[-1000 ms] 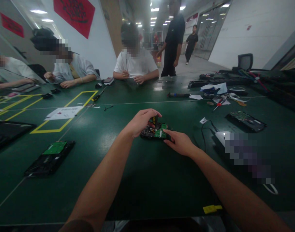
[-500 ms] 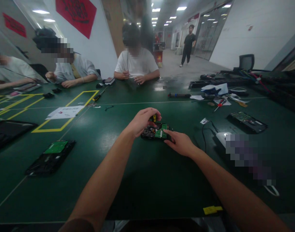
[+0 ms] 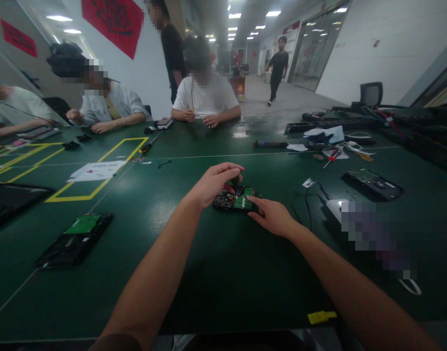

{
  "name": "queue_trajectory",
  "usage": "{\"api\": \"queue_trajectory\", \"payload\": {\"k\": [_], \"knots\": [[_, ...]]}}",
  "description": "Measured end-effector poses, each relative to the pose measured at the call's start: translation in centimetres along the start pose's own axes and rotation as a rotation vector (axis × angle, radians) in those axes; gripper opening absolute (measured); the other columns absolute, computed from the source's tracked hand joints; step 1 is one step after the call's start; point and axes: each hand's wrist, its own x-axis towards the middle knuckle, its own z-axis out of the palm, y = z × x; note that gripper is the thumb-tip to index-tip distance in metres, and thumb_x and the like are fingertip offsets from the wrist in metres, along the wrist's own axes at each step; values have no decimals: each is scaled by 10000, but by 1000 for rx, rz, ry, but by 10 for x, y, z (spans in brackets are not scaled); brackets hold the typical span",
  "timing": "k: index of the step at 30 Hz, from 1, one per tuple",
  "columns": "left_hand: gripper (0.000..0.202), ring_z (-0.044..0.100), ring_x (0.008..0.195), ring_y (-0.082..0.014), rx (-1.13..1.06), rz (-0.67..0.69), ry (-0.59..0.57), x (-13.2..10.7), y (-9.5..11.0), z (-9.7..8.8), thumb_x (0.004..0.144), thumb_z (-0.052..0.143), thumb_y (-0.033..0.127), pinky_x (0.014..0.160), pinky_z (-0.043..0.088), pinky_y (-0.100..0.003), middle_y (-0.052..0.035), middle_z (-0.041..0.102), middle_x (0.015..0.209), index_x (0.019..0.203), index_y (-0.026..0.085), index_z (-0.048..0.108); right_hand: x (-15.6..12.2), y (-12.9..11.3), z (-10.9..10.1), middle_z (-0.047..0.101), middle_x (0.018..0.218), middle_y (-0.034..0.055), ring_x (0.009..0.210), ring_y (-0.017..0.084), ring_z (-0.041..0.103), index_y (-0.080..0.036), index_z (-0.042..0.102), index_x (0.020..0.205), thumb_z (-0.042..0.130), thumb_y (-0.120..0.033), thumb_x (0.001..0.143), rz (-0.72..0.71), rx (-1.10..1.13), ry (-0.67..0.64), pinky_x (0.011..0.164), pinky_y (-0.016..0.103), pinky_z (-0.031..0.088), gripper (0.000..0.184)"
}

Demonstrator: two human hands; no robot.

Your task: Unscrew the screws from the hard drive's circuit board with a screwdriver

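A black hard drive with a green circuit board facing up lies on the green table in front of me. My left hand hovers over its far left corner, fingers curled round a small screwdriver that stands upright on the drive. My right hand rests at the drive's near right corner, fingers pressed against its edge and holding it in place.
Another drive lies at the near left, and one more at the right by a white cable. Tools and papers clutter the far right. Three people sit across the table; two others are on their feet behind.
My hands have hardly moved; the left fingers have shifted a little around the screwdriver. A person in black has walked to the left behind the seated person, and another walks off down the corridor.
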Motion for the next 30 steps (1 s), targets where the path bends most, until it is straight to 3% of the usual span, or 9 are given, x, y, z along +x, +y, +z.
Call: {"api": "queue_trajectory", "payload": {"k": [8, 14, 18, 23, 30], "knots": [[176, 704, 941, -226, -160, -61, 68, 4, -4, 2, 914, 626, 320, 663, 523, -293, -133, 746, 960, 975, 156, 610, 0, 0, -1, 692, 943, 45, 758, 184, 608, -255, 507, 1503, 575, -447, 1008, 10, -5, -8, 630, 287, 349, 535], [212, 638, 971, -211, 6, -5, 69, 3, -3, -1, 885, 597, 327, 634, 494, -263, -116, 711, 1026, 883, 151, 715, 1, 1, 1, 698, 977, 54, 783, 186, 618, -252, 500, 1510, 574, -445, 1010, 10, -15, 1, 649, 284, 359, 541], [253, 623, 914, -198, 54, 6, 80, 2, -2, -3, 894, 584, 353, 589, 463, -249, -106, 699, 994, 930, 161, 745, 1, 2, 2, 700, 991, 54, 782, 185, 617, -261, 494, 1513, 575, -448, 1010, -1, -13, -2, 643, 282, 356, 542], [242, 679, 846, -211, -72, -45, 76, 4, -3, -2, 891, 589, 304, 566, 462, -261, -123, 735, 937, 1068, 155, 662, 0, 2, 2, 695, 991, 55, 788, 186, 617, -259, 490, 1509, 568, -456, 1016, -3, -27, -1, 646, 281, 348, 536], [169, 675, 954, -228, -204, -5, 26, 5, -7, -1, 902, 599, 282, 670, 535, -298, -123, 707, 958, 934, 135, 675, 0, 2, 0, 693, 968, 48, 764, 178, 605, -248, 495, 1505, 568, -442, 1014, -3, -10, -3, 635, 282, 344, 533]]}}
